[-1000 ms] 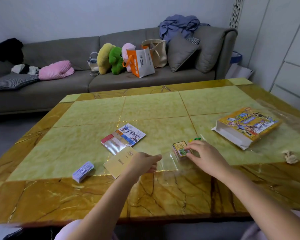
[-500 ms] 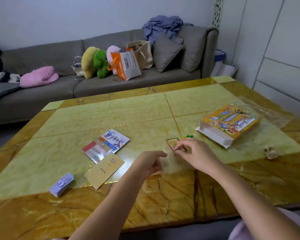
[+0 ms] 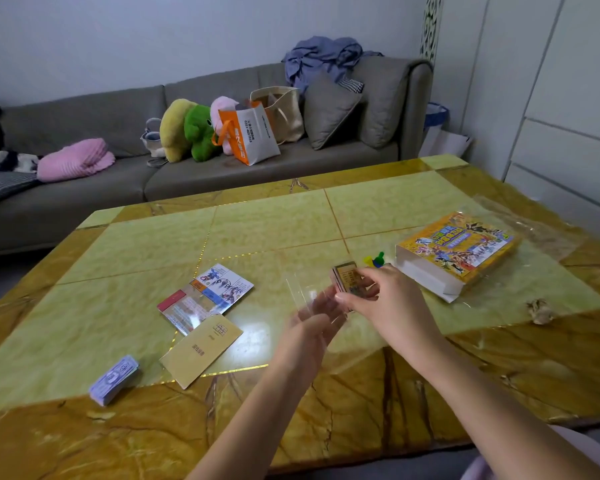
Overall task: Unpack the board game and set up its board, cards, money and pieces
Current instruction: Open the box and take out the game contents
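Observation:
My right hand [image 3: 385, 299] grips a small deck of cards [image 3: 345, 280], lifted above the table. Beside it, my left hand [image 3: 309, 323] pinches a clear plastic wrapper [image 3: 303, 296] that hangs off the deck's left side. The yellow game box [image 3: 461, 251] lies at the right on clear film. Yellow and green pawns [image 3: 376, 260] stand just behind the deck. To the left lie a folded colourful sheet [image 3: 207, 296], a tan envelope [image 3: 203, 348] and a stack of purple paper money [image 3: 115, 379].
The yellow-green marble table [image 3: 136, 258] fills the view. A crumpled scrap [image 3: 539, 311] lies at the right. Behind the table a grey sofa [image 3: 84, 188] holds plush toys, bags and cushions. White cabinets [image 3: 568, 98] stand at the far right.
Both hands have lifted off the table. The right hand raised the card deck, and the left hand pulled the clear wrapper up and away to the left.

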The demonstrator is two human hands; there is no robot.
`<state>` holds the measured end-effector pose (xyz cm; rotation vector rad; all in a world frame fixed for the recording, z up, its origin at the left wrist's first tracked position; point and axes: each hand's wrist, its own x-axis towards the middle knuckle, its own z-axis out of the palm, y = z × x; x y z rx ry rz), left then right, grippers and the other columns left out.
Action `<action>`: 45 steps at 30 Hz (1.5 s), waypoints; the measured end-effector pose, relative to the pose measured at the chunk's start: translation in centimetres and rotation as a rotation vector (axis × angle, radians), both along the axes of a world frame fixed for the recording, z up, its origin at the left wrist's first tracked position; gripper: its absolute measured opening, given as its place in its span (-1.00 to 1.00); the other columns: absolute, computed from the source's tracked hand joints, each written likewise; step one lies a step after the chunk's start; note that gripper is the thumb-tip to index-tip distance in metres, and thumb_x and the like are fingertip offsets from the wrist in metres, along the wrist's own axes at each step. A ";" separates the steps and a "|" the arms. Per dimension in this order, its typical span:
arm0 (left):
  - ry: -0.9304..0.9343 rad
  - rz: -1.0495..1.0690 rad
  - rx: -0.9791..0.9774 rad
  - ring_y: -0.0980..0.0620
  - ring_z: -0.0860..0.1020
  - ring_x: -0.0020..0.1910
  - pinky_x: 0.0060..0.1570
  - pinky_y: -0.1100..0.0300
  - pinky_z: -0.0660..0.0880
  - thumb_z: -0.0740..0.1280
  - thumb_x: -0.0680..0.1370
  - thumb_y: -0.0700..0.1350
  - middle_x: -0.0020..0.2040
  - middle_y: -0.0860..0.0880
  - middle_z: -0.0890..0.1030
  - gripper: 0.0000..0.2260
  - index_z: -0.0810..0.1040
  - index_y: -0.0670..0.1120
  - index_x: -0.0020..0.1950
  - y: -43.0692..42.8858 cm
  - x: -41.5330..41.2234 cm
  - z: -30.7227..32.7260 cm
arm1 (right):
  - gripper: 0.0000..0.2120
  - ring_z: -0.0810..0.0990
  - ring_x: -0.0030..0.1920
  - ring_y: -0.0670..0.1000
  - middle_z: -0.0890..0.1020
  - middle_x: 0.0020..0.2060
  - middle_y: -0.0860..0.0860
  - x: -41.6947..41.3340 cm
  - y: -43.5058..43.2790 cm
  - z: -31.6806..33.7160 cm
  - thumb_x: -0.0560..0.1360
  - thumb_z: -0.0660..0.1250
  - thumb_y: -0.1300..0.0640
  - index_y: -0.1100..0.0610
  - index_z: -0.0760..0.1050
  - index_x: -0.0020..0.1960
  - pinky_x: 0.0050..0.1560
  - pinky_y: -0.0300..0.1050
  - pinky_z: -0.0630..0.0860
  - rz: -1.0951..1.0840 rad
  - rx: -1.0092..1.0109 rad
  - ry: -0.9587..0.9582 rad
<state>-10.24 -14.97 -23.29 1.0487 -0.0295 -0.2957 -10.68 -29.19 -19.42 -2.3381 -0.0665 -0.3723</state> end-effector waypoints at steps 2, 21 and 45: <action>-0.068 0.019 0.042 -0.01 0.57 0.11 0.21 0.18 0.47 0.15 0.24 -0.38 0.12 -0.15 0.61 -0.45 0.50 -0.30 0.24 -0.3 -0.5 0.4 | -0.47 0.55 -0.06 -0.10 0.60 0.00 -0.05 0.1 0.0 0.4 0.35 0.47 -0.16 0.06 0.54 0.23 -0.10 -0.33 0.40 -0.035 0.047 -0.011; 0.073 0.119 -0.035 -0.12 0.59 -0.03 -0.02 0.11 0.58 0.30 0.28 -0.32 -0.03 -0.13 0.59 -0.53 0.48 -0.27 0.20 -1.4 -1.3 1.1 | -0.82 0.36 -0.31 0.02 0.34 -0.36 -0.06 0.2 -0.9 1.0 0.49 0.28 0.19 0.16 0.27 -0.18 -0.45 -0.23 0.21 -0.107 -0.120 0.010; 0.304 -0.131 0.126 0.04 0.60 -0.41 -0.37 0.25 0.56 0.31 0.38 -0.16 -0.30 -0.16 0.61 -0.82 0.57 -0.25 -0.12 5.7 -3.9 4.1 | -0.76 0.43 0.13 -0.05 0.53 0.05 -0.01 -1.1 1.2 -1.2 0.36 0.40 0.16 -0.04 0.68 0.00 0.15 -0.40 0.30 0.562 -0.102 -0.489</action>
